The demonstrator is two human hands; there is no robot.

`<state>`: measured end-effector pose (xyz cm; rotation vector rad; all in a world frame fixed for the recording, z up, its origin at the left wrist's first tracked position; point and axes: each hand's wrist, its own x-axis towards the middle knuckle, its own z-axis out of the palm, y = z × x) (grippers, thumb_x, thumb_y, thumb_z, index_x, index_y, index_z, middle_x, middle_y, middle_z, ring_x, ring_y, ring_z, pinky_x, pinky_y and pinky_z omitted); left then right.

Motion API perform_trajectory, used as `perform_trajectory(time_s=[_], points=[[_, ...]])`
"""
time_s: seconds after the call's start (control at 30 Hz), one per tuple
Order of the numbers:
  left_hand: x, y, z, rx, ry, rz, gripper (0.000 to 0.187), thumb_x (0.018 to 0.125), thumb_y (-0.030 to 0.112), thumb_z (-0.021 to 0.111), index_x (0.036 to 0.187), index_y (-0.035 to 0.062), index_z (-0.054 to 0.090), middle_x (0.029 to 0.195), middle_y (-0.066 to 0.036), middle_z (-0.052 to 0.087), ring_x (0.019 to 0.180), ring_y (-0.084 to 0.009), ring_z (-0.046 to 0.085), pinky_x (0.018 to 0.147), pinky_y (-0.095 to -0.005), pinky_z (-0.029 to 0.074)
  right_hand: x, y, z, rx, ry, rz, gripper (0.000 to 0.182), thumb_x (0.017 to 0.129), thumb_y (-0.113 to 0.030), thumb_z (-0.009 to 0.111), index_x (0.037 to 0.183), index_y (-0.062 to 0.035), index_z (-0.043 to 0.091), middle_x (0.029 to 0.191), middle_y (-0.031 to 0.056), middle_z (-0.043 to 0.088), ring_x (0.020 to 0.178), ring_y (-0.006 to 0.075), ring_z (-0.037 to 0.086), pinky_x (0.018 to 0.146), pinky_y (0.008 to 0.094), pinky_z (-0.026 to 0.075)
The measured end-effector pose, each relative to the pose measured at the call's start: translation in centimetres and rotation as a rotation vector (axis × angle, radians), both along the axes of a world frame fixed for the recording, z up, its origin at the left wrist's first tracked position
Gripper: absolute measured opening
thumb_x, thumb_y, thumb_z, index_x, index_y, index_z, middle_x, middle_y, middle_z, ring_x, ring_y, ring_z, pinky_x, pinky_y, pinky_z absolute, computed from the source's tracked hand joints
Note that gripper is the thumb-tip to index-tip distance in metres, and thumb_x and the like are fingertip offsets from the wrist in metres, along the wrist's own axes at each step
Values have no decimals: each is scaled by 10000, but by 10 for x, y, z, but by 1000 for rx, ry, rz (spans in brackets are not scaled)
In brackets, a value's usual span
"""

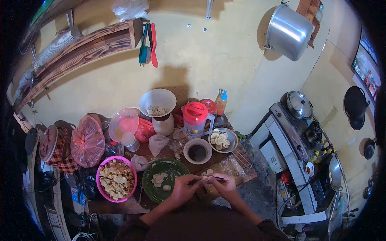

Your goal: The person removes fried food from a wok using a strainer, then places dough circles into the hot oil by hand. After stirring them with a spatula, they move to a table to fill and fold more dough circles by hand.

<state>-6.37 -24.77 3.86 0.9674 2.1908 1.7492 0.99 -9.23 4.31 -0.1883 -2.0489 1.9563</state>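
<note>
My left hand [187, 188] and my right hand [225, 186] meet over the front of the table, fingertips pinched together around a small pale piece of dough [206, 178]. The fingers cover most of that piece. Just left of my left hand is a green bowl [149, 187] with a lump of pale dough [159, 179] and a smaller bit in it. Beneath my hands lies a flour-dusted wooden board [230, 168]. Beyond them stand a white bowl of dark liquid [197, 153] and a metal bowl [232, 147] of pale, flattened rounds [220, 140].
A pink basket [99, 188] of cut pale pieces stands left. Behind are a red-lidded pitcher [196, 116], a white bowl [158, 97] on a container, and plastic bags [89, 140]. A stove [293, 128] stands right; a wooden shelf [84, 50] hangs upper left.
</note>
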Motion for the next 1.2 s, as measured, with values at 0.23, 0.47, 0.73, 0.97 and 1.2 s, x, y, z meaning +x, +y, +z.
perform_trajectory(time_s=[0.23,0.47,0.73,0.97,1.2], points=[[-8,-6,14,79,-126,-165,120,746,70,668,829,-4,626,761,-70,618,689,-120,580,617,-253,465,2,12,0,-260,-112,146,156,805,-63,615,941,13,603,904,75,619,770,124,595,670,241,478],[-11,-1,20,331,-91,-190,171,671,2,703,827,10,634,846,-85,604,774,-176,588,664,-271,478,-1,5,-4,-754,-418,224,148,832,-124,591,931,-13,587,838,50,602,725,124,587,615,253,485],[-15,-2,-3,339,-238,-91,96,739,-32,635,833,-18,624,869,-63,611,803,-129,573,704,-263,473,-3,-4,16,-458,-146,72,214,817,-39,584,1017,35,581,890,93,624,732,150,607,659,267,504],[-9,-3,16,391,-692,-187,69,806,-29,564,850,-10,615,870,-65,621,817,-116,583,747,-246,478,-2,2,12,-278,-167,124,158,767,10,632,922,42,631,834,103,644,742,136,614,675,239,496],[-2,4,0,366,-220,-51,137,769,-50,603,900,-11,615,870,-69,627,818,-130,590,731,-246,477,-5,0,0,-304,3,65,118,720,51,663,831,25,634,837,105,631,728,141,611,661,239,493]])
